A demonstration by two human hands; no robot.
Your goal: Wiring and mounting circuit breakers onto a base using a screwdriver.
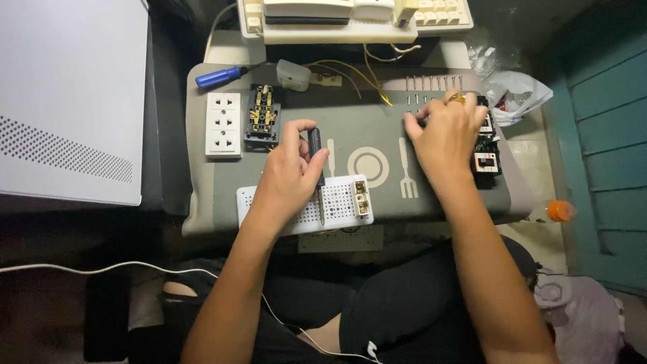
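My left hand (290,172) holds a black-handled screwdriver (316,156) upright, its shaft pointing down onto a white perforated board (337,200) at the near edge of a grey mat (350,121). A small cream terminal block (361,197) sits on the board's right end. My right hand (445,135), with a ring on one finger, reaches to a row of small screws (431,84) laid out at the mat's far right; its fingertips touch them. Whether it has picked one up is hidden. Black breaker parts (486,152) lie just under and right of that hand.
A white triple socket plate (224,124) and its black and brass inner module (263,114) lie at the mat's left. A blue-handled screwdriver (219,77), yellow wires (367,74) and a clear plastic part (293,74) lie at the back. A white case (67,101) stands left; plastic bags (512,87) right.
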